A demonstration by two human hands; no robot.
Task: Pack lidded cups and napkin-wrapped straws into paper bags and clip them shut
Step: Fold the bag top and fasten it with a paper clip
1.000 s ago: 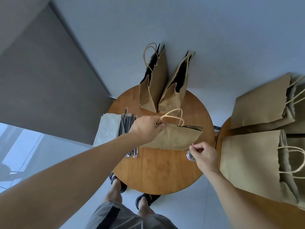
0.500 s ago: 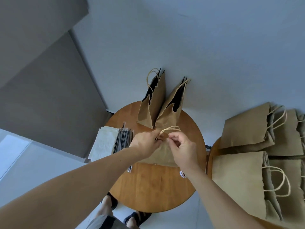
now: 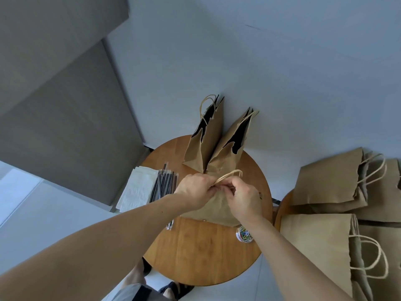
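Round table (image 3: 204, 253), smooth orange-brown wood. At its middle stands a paper bag (image 3: 217, 209), matt brown kraft, creased, with a twisted cord handle (image 3: 230, 175) looping up on the far side. Two more bags (image 3: 208, 140) stand open at the far edge. At the left lie a flat stack of white napkins (image 3: 138, 192) and thin black straws (image 3: 165, 185). A small clear tub of coloured paper clips (image 3: 244, 233) sits near right.

A second ago the right hand was at the tub; it is now up at the bag's mouth.

Left hand (image 3: 195, 192) and right hand (image 3: 245, 198) meet knuckle to knuckle, fingers curled, both pinching the bag's top edge. Cannot tell whether a clip is between the fingers.
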